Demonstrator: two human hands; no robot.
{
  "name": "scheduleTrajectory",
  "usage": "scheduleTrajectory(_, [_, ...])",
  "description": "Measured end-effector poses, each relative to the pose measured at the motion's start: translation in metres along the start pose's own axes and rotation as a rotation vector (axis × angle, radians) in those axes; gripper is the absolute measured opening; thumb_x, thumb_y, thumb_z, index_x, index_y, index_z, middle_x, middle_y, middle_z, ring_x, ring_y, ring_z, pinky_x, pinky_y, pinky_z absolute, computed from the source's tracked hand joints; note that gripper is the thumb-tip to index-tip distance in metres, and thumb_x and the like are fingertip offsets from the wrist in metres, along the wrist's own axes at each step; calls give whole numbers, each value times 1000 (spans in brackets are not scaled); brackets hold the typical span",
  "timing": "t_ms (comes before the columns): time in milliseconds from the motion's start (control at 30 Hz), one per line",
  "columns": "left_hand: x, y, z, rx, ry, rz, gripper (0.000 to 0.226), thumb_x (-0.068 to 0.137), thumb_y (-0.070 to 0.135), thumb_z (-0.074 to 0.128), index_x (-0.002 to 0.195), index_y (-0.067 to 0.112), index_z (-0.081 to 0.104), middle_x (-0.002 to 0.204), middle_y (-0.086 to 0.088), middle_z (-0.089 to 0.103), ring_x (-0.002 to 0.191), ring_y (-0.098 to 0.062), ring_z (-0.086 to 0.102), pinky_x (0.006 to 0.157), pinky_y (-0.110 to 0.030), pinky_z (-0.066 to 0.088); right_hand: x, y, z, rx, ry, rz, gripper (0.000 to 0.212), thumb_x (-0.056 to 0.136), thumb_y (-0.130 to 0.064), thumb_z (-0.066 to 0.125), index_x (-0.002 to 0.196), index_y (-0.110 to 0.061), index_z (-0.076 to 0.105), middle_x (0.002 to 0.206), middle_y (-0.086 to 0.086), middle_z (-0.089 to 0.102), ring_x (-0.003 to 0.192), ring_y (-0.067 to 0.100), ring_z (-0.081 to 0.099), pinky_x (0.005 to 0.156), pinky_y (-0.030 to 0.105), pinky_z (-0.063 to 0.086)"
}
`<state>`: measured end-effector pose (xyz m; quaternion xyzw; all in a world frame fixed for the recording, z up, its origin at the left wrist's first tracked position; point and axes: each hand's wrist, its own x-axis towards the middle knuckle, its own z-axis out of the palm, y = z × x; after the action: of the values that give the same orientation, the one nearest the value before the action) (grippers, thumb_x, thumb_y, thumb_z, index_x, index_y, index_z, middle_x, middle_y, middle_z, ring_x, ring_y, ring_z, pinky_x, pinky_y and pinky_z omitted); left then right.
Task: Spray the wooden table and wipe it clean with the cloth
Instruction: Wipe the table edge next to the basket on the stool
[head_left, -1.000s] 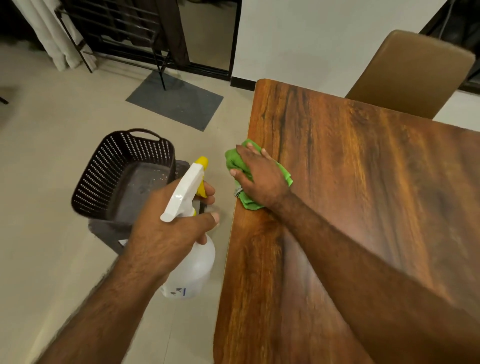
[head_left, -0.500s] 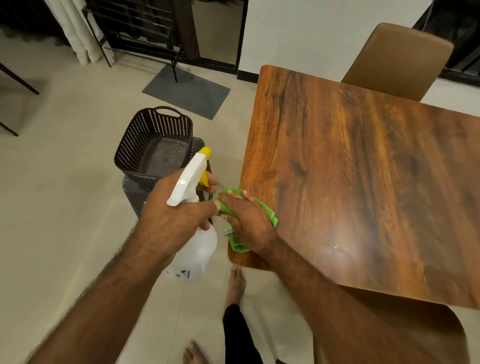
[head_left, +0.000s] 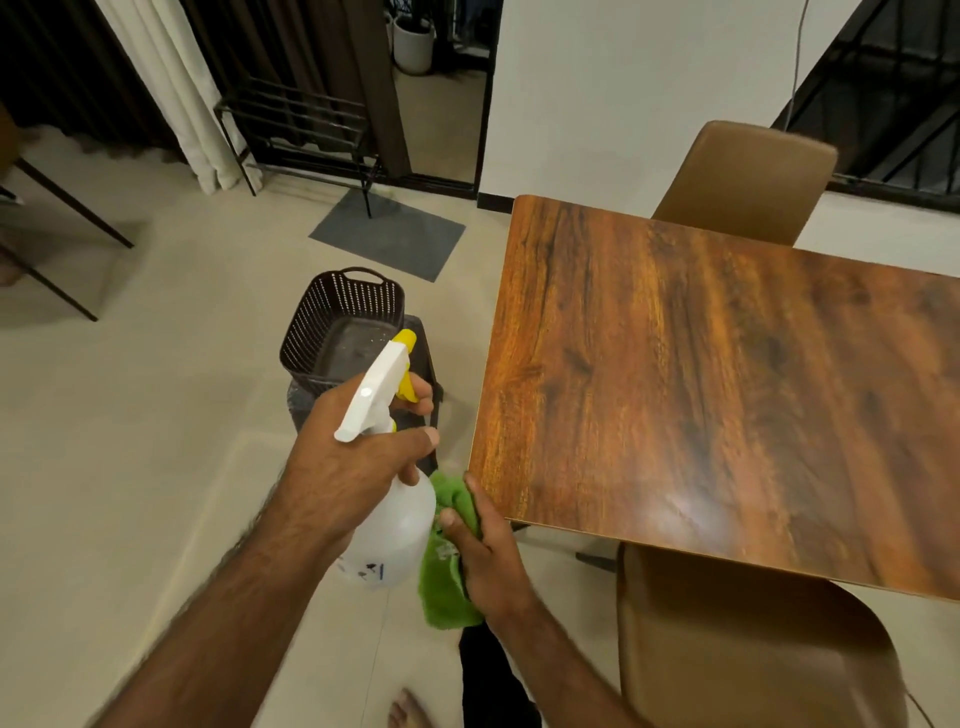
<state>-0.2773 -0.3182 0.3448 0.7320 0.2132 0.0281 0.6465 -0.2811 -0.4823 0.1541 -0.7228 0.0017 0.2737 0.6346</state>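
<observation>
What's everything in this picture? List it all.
table: 1, reddish-brown wood, right half of view
spray bottle: 1, white with yellow trigger, held in left hand
cloth: 1, green, held in right hand beside table's near corner
basket: 1, dark brown, on dark stand left of table
chairs: 2, tan, far and near sides of table
mat: 1, grey, beyond basket
rack: 1, black metal, behind mat
left hand: 1, grips spray bottle
right hand: 1, holds cloth

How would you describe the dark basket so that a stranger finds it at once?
Start at the wooden table; look to the floor left of it. There a dark stand carries the basket, beyond the spray bottle. It alone has perforated brown walls and a loop handle.
</observation>
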Motion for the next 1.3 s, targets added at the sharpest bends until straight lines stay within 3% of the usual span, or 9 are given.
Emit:
scheduleTrajectory(133, [0, 17, -4, 2, -3, 37, 32, 67, 17, 73, 98, 24, 73, 101, -1, 75, 56, -29, 63, 73, -43, 57, -14, -51, -2, 546, 17, 71, 48, 97, -45, 62, 136, -17, 59, 128, 26, 62, 109, 45, 64, 86, 59, 56])
scheduleTrajectory(333, [10, 42, -5, 23, -6, 23, 39, 66, 12, 70, 102, 24, 71, 103, 3, 76, 54, -22, 62, 77, -42, 56, -12, -98, -39, 948, 15, 249, 86, 92, -75, 42, 130, -2, 64, 135, 27, 59, 126, 44, 56, 112, 57, 39])
scheduleTrajectory(467, [27, 55, 3, 51, -21, 38, 39, 68, 9, 73, 105, 22, 71, 102, -1, 76, 53, -20, 62, 73, -41, 55, -8, -113, -68, 1218, -95, 186, 81, 80, -76, 61, 120, -6, 68, 134, 25, 59, 122, 46, 57, 107, 62, 41])
scheduleTrajectory(533, [38, 62, 10, 49, -31, 51, 37, 72, 2, 74, 102, 22, 71, 101, -7, 75, 53, -21, 61, 68, -38, 55, -3, -118, -77, 1290, -199, 181, 84, 85, -73, 55, 128, -1, 66, 140, 28, 55, 128, 47, 54, 106, 64, 42])
scheduleTrajectory(733, [74, 79, 26, 70, -74, 59, 37, 77, -1, 75, 106, 23, 71, 106, -1, 74, 56, -21, 65, 71, -38, 56, 20, -132, -89, 1334, -225, 248, 101, 83, -83, 47, 143, -2, 53, 151, 29, 42, 139, 50, 40, 121, 62, 17])
scheduleTrajectory(900, [110, 83, 27, 97, -47, 67, 37, 77, 8, 77, 108, 29, 72, 101, -2, 74, 68, -20, 69, 73, -34, 53, 38, -145, -103, 1278, -285, 226, 98, 86, -76, 55, 150, -3, 41, 156, 29, 32, 145, 47, 30, 121, 61, 15])
scheduleTrajectory(1033, [129, 80, 21, 90, -15, 67, 36, 82, 6, 74, 107, 31, 72, 94, -2, 74, 79, -18, 70, 85, -42, 54, 51, -161, -106, 1117, -161, 224, 75, 77, -35, 85, 138, -1, 57, 147, 28, 48, 136, 44, 47, 113, 60, 35])
scheduleTrajectory(1133, [144, 77, 15, 84, -38, 65, 38, 85, 2, 71, 108, 32, 74, 91, -6, 74, 89, -17, 70, 90, -38, 52, 68, -164, -97, 996, -31, 293, 48, 84, -8, 70, 131, 0, 64, 133, 27, 61, 123, 43, 59, 107, 55, 44])
scheduleTrajectory(1300, [191, 63, -14, 63, -96, 52, 21, 78, 6, 73, 98, 13, 73, 90, 13, 72, 84, -9, 65, 83, -31, 47, 99, -167, -64, 951, 175, 368, 37, 89, -10, 61, 125, -2, 66, 123, 24, 68, 110, 38, 65, 103, 51, 47])
